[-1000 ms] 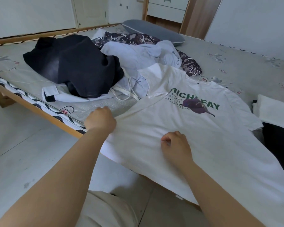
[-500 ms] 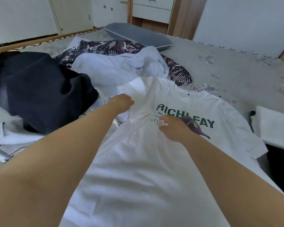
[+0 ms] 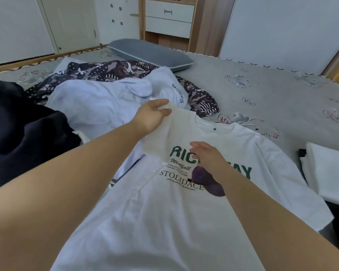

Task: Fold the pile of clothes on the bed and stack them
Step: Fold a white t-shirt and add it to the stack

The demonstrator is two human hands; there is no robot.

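A white T-shirt (image 3: 164,212) with green lettering and a purple cap print lies front-up on the bed. Its left side is folded in over the chest. My left hand (image 3: 152,114) pinches the left sleeve near the shoulder and holds it raised. With fingers straight, my right hand (image 3: 205,155) lies flat on the lettering. Behind the shirt sits the unfolded pile: a pale blue garment (image 3: 106,102), a dark patterned one (image 3: 114,71) and a black one (image 3: 18,130) at the left.
A folded white garment (image 3: 329,173) lies on something black at the right edge. A grey pillow (image 3: 151,53) rests at the head of the bed. The grey flowered sheet (image 3: 262,90) stretches to the right. White drawers (image 3: 168,18) stand against the wall.
Both hands moved from the shirt's lower hem up to the chest and shoulder. My left hand now grips the sleeve, and my right hand has opened flat on the print.
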